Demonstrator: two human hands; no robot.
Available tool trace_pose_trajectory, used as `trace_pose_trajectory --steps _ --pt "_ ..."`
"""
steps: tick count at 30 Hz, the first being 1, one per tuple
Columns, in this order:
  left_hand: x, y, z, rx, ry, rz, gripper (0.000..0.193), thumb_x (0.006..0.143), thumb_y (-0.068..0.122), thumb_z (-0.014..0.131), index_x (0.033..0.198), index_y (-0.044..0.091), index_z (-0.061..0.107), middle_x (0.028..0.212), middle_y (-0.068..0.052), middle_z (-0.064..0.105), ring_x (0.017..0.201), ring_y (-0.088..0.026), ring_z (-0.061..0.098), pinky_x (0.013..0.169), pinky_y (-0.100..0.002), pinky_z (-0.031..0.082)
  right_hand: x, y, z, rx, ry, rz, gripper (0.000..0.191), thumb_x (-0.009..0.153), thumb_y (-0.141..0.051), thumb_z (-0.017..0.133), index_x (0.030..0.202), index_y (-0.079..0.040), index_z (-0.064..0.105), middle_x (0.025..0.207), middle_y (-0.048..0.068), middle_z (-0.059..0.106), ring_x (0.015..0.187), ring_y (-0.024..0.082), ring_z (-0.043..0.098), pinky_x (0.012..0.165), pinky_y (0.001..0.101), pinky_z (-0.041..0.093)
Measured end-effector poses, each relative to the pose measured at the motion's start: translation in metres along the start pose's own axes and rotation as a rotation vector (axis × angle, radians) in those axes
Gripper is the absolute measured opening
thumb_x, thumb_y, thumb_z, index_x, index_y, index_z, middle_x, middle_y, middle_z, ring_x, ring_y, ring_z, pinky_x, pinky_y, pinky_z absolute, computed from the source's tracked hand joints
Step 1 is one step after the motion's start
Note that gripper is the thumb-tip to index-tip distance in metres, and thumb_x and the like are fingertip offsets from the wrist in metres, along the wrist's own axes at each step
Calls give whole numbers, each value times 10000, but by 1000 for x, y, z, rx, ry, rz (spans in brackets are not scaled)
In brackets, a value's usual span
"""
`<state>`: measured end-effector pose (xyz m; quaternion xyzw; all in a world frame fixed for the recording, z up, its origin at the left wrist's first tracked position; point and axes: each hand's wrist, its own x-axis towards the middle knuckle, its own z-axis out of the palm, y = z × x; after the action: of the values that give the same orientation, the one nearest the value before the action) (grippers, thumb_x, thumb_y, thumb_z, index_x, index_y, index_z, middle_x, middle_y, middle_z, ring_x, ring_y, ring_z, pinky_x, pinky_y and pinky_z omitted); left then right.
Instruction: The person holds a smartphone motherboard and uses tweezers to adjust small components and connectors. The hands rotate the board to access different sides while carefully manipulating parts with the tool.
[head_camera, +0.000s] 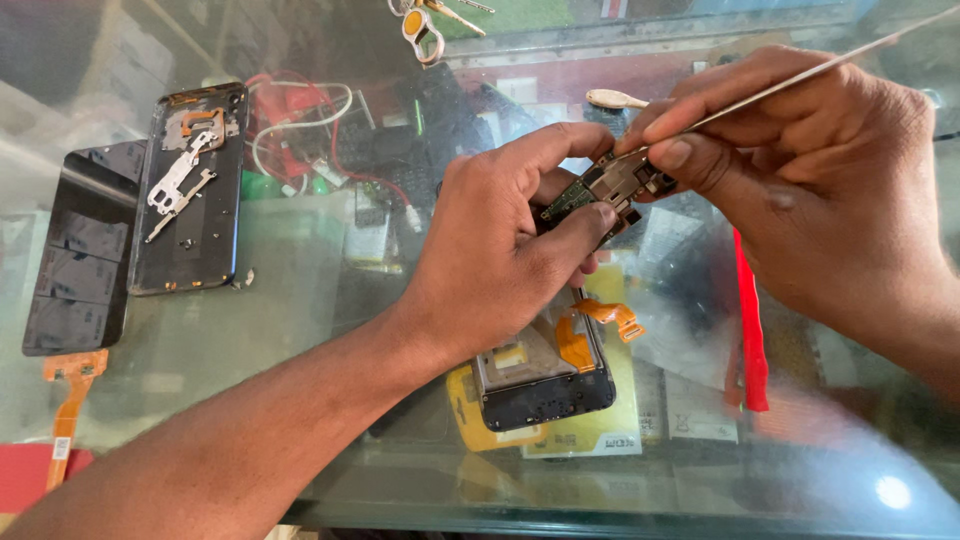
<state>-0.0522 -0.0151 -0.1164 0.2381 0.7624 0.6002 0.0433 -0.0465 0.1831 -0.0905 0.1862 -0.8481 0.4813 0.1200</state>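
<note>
Fingers of the left hand (505, 235) pinch a small circuit board (600, 190) above the glass counter (300, 330), steadying it (tilted toward the eyes) for the thin metal probe (800, 75) gripped by the right hand (800, 170). Below the hands lies an opened phone frame (545, 380).

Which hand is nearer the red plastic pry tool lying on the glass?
Right. The right hand hovers just above the red pry tool, its wrist over the tool's upper end. The left hand sits further off to its left, gripping the small circuit board.
</note>
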Motion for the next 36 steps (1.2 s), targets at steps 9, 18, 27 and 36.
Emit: trace_pose_trajectory --steps 9,18,27,36 --pt "0 2 0 1 -9 -1 317 955 23 637 1266 -35 657 827 -74 784 672 -67 741 561 -227 616 -1 4 0 141 -54 67 58 967 6 647 1019 32 652 1034 106 741 990 144 754 884 276 665" --pt "1 3 -5 -46 19 35 346 956 31 653 1295 -41 651 870 -70 785 702 -66 752 593 -221 654 -4 -2 -2 133 21 11 79 1007 20 594 1076 43 564 1042 146 723 998 177 737 893 296 646" --pt "1 4 -5 -45 12 34 346 967 41 660 1302 -44 649 890 -87 788 707 -75 750 592 -226 656 -5 -2 -3 114 45 -47 62 1014 17 618 1062 52 602 1027 142 727 996 188 743 881 303 656" --pt "2 5 -5 -44 15 18 342 959 32 664 1293 -39 656 860 -77 781 700 -67 735 588 -225 648 -4 0 -3 122 47 -74 63 1023 17 619 1070 59 612 1036 131 718 1037 185 740 932 317 662"
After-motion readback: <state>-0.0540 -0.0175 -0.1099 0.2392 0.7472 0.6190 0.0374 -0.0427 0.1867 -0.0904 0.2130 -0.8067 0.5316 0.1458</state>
